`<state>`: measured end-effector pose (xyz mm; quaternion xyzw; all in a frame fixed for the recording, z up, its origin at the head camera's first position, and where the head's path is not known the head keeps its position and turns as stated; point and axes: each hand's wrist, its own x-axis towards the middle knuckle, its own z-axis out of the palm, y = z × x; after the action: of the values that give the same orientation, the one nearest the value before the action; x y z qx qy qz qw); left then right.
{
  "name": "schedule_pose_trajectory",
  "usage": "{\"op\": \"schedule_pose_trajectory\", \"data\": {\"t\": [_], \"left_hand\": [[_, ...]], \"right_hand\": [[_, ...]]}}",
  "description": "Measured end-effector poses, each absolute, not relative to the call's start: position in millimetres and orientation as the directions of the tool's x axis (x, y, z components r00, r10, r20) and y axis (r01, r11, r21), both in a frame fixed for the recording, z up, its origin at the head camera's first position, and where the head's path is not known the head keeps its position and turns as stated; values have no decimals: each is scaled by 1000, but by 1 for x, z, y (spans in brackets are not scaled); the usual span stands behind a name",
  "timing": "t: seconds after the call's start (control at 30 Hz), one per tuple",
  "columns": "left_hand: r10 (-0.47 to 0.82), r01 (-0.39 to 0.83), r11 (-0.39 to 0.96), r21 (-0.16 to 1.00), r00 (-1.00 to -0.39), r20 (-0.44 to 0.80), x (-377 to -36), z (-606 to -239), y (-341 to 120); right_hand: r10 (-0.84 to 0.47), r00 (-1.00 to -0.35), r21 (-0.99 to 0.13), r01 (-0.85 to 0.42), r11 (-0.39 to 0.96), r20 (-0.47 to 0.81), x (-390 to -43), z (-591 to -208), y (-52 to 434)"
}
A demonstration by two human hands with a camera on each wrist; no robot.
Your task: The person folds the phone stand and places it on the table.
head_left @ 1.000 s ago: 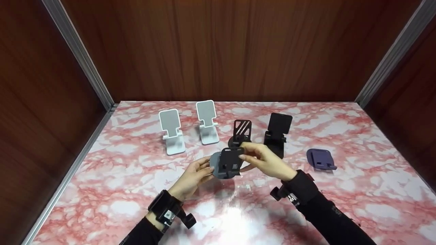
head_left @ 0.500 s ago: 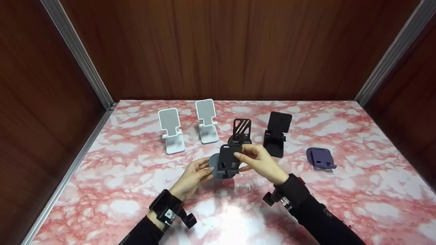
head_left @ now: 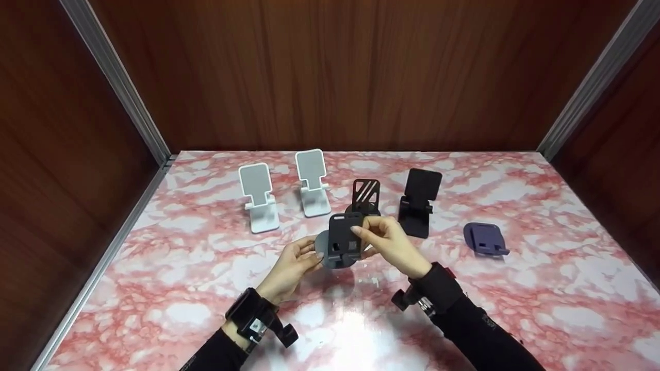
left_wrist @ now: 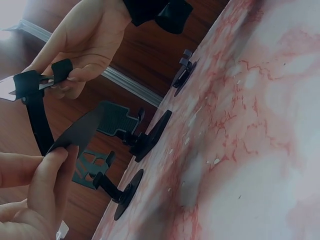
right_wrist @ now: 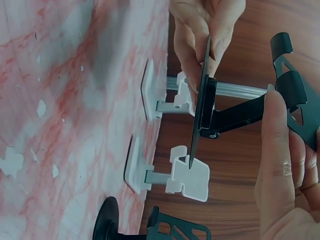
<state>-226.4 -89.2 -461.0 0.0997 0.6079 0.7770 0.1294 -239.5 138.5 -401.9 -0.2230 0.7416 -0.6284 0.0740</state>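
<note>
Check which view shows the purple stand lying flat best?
Head view: the purple stand lies folded on the table, whole and unblocked, to the right of the right hand. In the left wrist view it is a small, edge-on shape far up the table. The right wrist view does not show it.

From my feed I see a tabletop (head_left: 541,288) of pink-and-white marble pattern, boxed in by dark wood-grain walls (head_left: 330,72) on three sides — silver metal strips (head_left: 116,82) run down both back corners. A bright glare sits on the near surface.
</note>
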Motion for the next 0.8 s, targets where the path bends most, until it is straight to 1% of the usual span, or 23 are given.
{"op": "schedule_pose_trajectory", "data": {"t": [0.23,0.57,0.8], "left_hand": [[272,-12,-174,985,-962,37,-226,-455,-90],[249,-11,-162,987,-968,30,-225,-450,-93],[267,78,-95,992,-958,101,-226,-449,-95]], "right_hand": [[-434,-883,-962,-249,111,178,-240,-396,136],[-503,-853,-962,-237,137,138,-242,-388,133],[-545,-835,-981,-159,115,71,-245,-385,134]]}}
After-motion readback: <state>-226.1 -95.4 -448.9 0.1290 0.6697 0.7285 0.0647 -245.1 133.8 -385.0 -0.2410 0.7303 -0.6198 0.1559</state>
